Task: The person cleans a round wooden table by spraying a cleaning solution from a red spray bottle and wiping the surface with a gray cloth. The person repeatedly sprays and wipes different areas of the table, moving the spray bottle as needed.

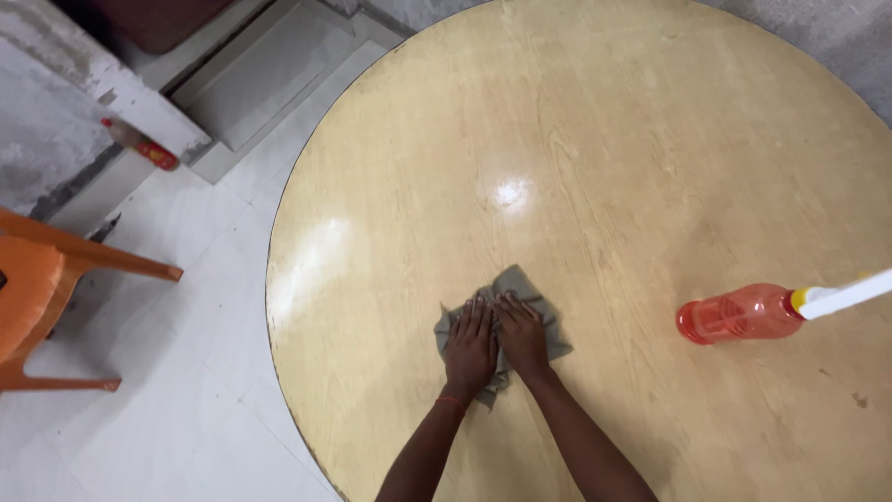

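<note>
1. The round, pale wooden bench looks smooth and glossy, its grain showing under bright glare spots.
2. The crumpled grey cloth rag looks soft and matt.
3. The red translucent plastic bottle is shiny.
4. The orange plastic chair has a smooth sheen.
5. The white tiled floor looks smooth.

A crumpled grey-green cloth rag lies flat on the round pale wooden worktop, near its front edge. 2 hands cover its middle; 1 corner points away.
</note>
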